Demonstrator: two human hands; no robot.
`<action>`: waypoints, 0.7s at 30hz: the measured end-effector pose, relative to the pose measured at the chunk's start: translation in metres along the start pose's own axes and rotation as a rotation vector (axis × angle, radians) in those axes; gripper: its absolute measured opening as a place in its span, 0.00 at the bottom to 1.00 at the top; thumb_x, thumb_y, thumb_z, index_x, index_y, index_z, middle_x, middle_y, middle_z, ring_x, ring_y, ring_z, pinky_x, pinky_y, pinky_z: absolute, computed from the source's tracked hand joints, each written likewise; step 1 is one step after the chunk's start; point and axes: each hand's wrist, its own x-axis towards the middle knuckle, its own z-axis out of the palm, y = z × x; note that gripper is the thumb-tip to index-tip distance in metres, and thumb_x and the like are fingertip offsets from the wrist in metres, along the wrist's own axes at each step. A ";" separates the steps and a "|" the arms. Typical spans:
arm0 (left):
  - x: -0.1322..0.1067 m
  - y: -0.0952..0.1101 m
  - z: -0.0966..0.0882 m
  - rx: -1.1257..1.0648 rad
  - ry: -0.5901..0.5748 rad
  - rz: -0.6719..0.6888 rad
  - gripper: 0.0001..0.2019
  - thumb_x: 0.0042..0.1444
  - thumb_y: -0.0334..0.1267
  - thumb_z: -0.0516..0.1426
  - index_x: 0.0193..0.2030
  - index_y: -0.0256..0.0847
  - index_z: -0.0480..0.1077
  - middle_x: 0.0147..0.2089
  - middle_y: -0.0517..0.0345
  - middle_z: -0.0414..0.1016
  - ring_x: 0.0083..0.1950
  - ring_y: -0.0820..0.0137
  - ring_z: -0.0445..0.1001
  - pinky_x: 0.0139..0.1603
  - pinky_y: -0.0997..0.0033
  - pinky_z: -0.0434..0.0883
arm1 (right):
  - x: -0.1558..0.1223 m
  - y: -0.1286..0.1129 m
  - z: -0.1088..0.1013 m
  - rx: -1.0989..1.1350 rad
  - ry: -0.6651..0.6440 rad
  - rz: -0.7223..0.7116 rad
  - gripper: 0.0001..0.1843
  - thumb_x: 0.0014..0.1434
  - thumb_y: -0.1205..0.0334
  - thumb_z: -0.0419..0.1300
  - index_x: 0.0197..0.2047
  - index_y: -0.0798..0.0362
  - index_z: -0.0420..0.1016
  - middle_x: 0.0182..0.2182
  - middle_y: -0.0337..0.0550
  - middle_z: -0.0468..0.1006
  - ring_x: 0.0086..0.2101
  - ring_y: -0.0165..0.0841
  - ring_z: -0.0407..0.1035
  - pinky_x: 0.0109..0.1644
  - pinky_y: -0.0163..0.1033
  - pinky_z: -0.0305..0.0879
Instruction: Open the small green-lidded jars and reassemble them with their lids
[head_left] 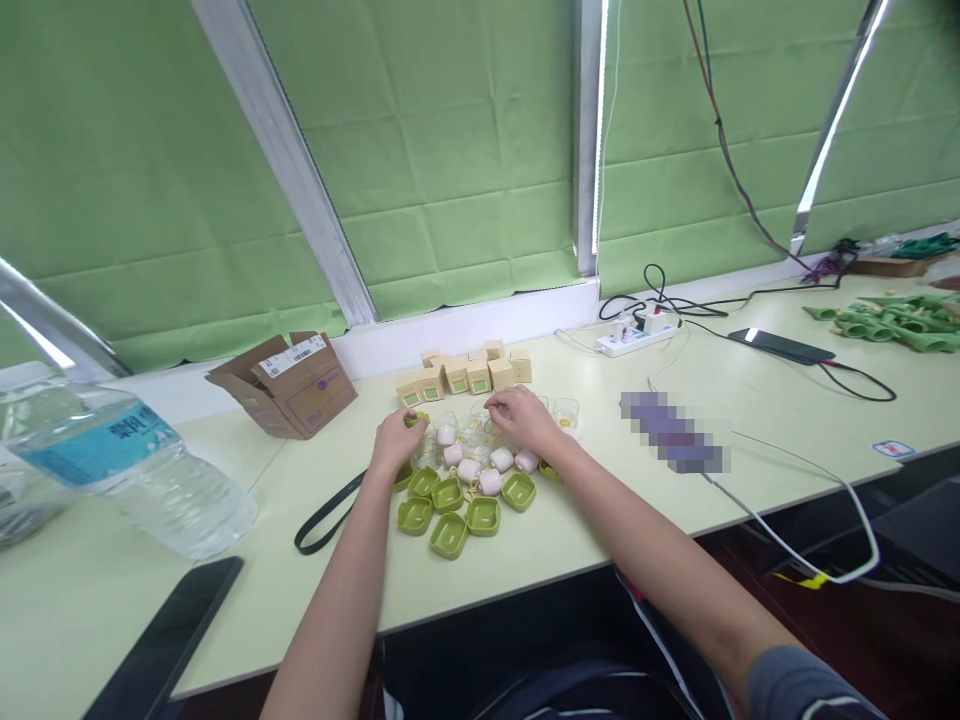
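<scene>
Green dishes (448, 495), small and square with rounded corners, lie loosely grouped near the close edge of the bench (660, 500), most with their hollow sides facing up. Directions here run from the middle of that group, with 12 o'clock pointing away from the person. At 11 o'clock the left hand (397, 438) has its thumb and fingers bent nearly closed on another green dish (420, 419). At 1 o'clock the right hand (520, 415) reaches over the clear cups (471, 428), palm down, fingers bent in close together; whether it has hold of anything cannot be told. Small pale pink cups (490, 481) lie between the clear cups and the dishes, from 12 to 1 o'clock.

Farther out at 12 o'clock, small tan boxes (457, 375) stand close together, several with green pictures on their fronts. An open cardboard box (311, 395) sits at 10 o'clock. At 9 o'clock are a black strap (319, 525) and, beyond it, a large water bottle (105, 445) with a blue label. A dark phone (169, 640) lies at 8 o'clock. Toward 2 o'clock come a white power strip (637, 338), another phone (780, 346) and a pile of green pieces (892, 322).
</scene>
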 end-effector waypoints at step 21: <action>-0.035 -0.003 -0.009 -0.209 0.188 0.188 0.14 0.61 0.44 0.51 0.36 0.43 0.76 0.43 0.53 0.80 0.46 0.63 0.75 0.52 0.64 0.69 | -0.005 -0.007 -0.004 0.095 -0.074 -0.086 0.11 0.62 0.65 0.56 0.38 0.52 0.81 0.37 0.43 0.83 0.40 0.37 0.71 0.47 0.40 0.61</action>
